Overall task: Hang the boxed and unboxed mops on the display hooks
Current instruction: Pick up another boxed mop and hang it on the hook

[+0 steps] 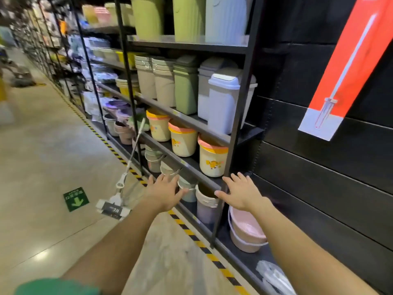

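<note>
An unboxed white mop (129,160) leans against the black shelf rack, its head with a dark label on the floor at lower left and its handle top near the middle shelf. A long red-and-white mop box (348,67) hangs slanted on the black slat wall at upper right. My left hand (163,192) reaches forward with fingers spread, just right of the mop's lower part, holding nothing. My right hand (240,192) is also stretched out with straight fingers in front of the rack's corner post, empty. No display hooks are visible.
The black shelf rack (238,116) carries bins, buckets and pink basins (246,233). A yellow-black striped line (191,231) runs along the floor beside it. A green arrow sticker (76,199) lies on the aisle floor. A plastic-wrapped item (274,275) sits at bottom right.
</note>
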`<control>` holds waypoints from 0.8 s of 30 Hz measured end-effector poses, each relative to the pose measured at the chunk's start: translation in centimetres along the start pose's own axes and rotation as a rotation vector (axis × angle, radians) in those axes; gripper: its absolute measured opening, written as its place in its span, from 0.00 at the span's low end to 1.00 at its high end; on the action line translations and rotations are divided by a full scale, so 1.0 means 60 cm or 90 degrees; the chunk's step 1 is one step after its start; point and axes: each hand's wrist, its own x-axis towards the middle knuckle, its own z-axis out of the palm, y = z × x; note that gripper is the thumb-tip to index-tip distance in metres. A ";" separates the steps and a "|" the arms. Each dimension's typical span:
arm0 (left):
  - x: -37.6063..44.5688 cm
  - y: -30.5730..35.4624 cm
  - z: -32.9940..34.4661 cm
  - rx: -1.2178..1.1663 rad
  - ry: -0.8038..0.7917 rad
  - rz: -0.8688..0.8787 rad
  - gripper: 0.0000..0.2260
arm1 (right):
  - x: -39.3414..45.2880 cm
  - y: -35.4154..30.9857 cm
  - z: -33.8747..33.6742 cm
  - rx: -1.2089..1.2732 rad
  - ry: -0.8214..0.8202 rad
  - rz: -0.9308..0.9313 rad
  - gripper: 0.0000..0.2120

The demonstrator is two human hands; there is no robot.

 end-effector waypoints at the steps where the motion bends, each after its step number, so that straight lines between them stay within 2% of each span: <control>1: -0.031 -0.030 0.007 0.001 -0.009 -0.033 0.35 | 0.002 -0.030 0.007 0.007 0.000 -0.025 0.38; 8: -0.250 -0.227 0.030 0.058 0.008 -0.245 0.34 | 0.014 -0.275 0.037 0.021 -0.045 -0.202 0.40; 14: -0.410 -0.393 0.037 0.027 0.033 -0.416 0.36 | 0.014 -0.489 0.036 0.010 -0.031 -0.343 0.37; 19: -0.476 -0.516 0.048 0.005 0.095 -0.464 0.38 | 0.047 -0.664 0.028 0.000 0.015 -0.441 0.36; 22: -0.510 -0.589 0.038 0.008 0.160 -0.457 0.47 | 0.061 -0.778 0.018 0.032 0.024 -0.487 0.36; 24: -0.529 -0.636 0.028 0.006 0.183 -0.459 0.47 | 0.069 -0.853 0.016 0.053 0.025 -0.511 0.37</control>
